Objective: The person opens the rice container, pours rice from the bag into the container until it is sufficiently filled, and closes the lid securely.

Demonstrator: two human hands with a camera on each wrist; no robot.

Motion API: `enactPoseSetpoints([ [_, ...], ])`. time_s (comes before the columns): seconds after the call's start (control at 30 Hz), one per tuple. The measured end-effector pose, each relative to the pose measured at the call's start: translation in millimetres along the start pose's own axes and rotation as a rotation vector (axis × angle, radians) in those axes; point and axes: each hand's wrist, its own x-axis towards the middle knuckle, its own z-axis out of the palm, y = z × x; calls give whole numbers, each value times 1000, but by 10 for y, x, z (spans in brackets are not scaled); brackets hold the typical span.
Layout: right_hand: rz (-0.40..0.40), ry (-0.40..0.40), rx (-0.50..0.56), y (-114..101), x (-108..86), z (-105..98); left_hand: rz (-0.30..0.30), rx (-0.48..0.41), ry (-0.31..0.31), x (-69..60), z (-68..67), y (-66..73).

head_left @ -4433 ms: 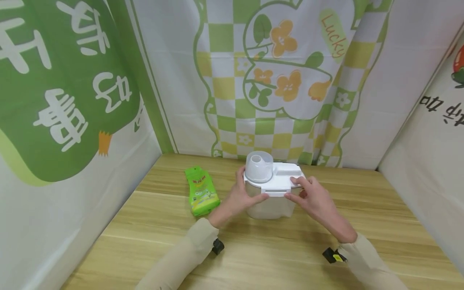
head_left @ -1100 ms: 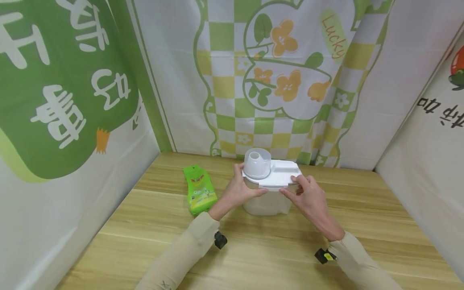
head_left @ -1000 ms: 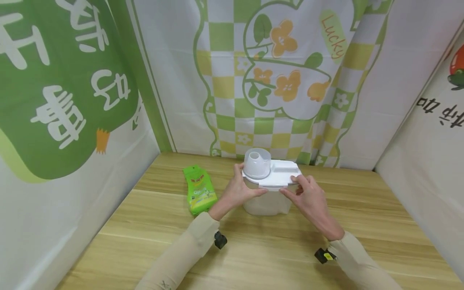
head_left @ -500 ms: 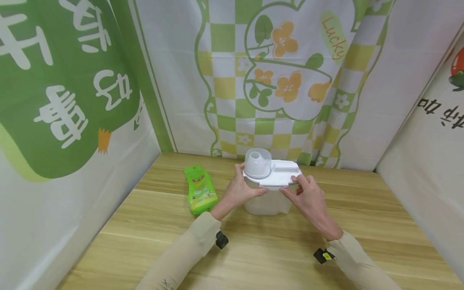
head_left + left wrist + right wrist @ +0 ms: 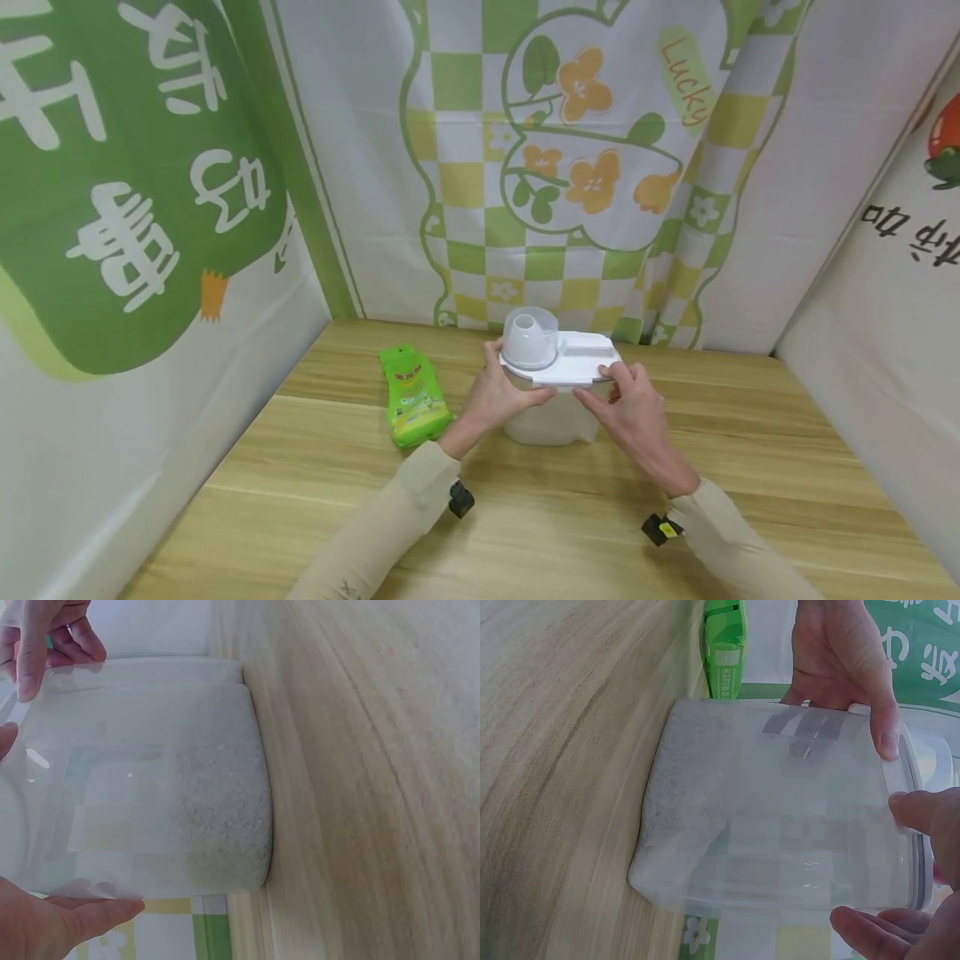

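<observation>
A translucent storage container (image 5: 551, 421) stands upright on the table, white grains (image 5: 682, 772) filling its lower part. On its white lid (image 5: 588, 360) sits a clear measuring cup (image 5: 530, 337) at the left. My left hand (image 5: 501, 396) holds the container's left side, its thumb on the front latch (image 5: 895, 774). My right hand (image 5: 630, 412) grips the right front corner, thumb on the latch's other end and index finger on the lid's edge. Seen from the wrists, the latch lies close against the front wall. The far fingertips are partly hidden in the head view.
Left of the container, a green packet (image 5: 415, 396) lies on the wooden table (image 5: 555, 533), close to my left wrist. A patterned curtain (image 5: 472, 208) hangs behind the table's back edge, with fabric walls on both sides.
Since the oldest frame, the front latch has swung from sticking outward to lying down under my thumbs. Over the last second, both hands have stayed nearly still on the container.
</observation>
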Motion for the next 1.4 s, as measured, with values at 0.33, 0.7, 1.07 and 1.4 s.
enactPoseSetpoints([
  [0.33,-59,-31,27,11,-44,-46,32,-15,-103,58,-108,-77],
  [0.7,-228,-86,140,65,-31,-191,-15,-57,-225,82,-250,-85],
  [1.07,-305,15,277,147,53,-337,-32,-96,-297,53,-322,-104],
  [1.4,-213,-39,144,200,136,-432,-28,-126,-387,47,-390,-144],
])
